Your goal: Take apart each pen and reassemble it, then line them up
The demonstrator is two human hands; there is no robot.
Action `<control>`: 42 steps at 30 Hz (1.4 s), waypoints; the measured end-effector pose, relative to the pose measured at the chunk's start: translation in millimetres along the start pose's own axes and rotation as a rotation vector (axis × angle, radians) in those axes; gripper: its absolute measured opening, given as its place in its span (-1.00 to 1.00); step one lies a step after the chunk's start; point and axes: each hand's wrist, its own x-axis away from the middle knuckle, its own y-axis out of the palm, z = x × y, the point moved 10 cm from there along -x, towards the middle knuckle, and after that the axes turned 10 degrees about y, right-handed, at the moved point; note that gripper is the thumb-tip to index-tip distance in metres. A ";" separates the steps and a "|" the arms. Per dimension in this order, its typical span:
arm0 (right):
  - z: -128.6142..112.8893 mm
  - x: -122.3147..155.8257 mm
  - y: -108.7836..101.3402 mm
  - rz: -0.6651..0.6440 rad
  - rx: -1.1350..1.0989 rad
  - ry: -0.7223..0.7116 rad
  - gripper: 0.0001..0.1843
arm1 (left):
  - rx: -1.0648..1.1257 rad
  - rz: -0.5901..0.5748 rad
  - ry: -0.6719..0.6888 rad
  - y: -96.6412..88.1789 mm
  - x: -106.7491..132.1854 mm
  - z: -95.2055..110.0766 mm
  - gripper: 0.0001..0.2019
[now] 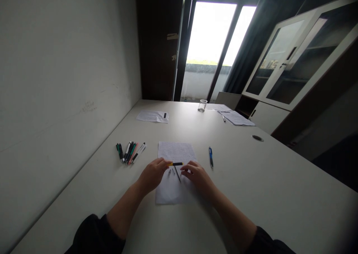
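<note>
My left hand [154, 173] pinches a yellow and black pen barrel [176, 164], held level above a sheet of lined paper with handwriting [176, 196]. Close to the barrel's black end is my right hand [195, 175], its fingers curled together; whether something small sits in them is hidden. Under the barrel, a thin dark pen refill [178, 175] lies slanted on the paper. Two small pen parts [169, 172] rest just left of it. A blue pen [210, 157] lies on the table to the right of the paper.
Several pens [130, 152] lie in a group at the left on the white table [240, 194]. Farther back are a paper sheet [149, 116], a glass [202, 105] and more papers [237, 118] with a pen [223, 118]. A round cable hole [257, 138] is at the right.
</note>
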 end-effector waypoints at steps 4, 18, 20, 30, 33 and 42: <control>-2.0 -1.2 -4.3 -0.002 -0.071 0.018 -0.87 | -0.005 0.000 0.003 -0.7 0.4 0.9 -0.78; -18.5 4.3 -39.5 0.144 -0.303 -0.038 -0.82 | -0.001 -0.016 -0.013 3.5 2.7 -4.7 -0.77; -17.1 4.2 -39.1 0.148 -0.291 -0.023 -0.84 | 0.001 -0.027 -0.023 4.5 2.7 -5.3 -0.78; -18.7 6.2 -45.8 0.209 -0.244 -0.018 -0.85 | -0.004 -0.048 -0.016 6.5 2.9 -3.3 -0.79; -20.5 6.8 -47.5 0.222 -0.230 -0.032 -0.88 | -0.013 -0.062 -0.016 7.7 3.0 -3.3 -0.78; -22.9 8.6 -49.8 0.252 -0.227 -0.075 -0.92 | -0.027 -0.073 -0.023 7.8 2.2 -3.9 -0.77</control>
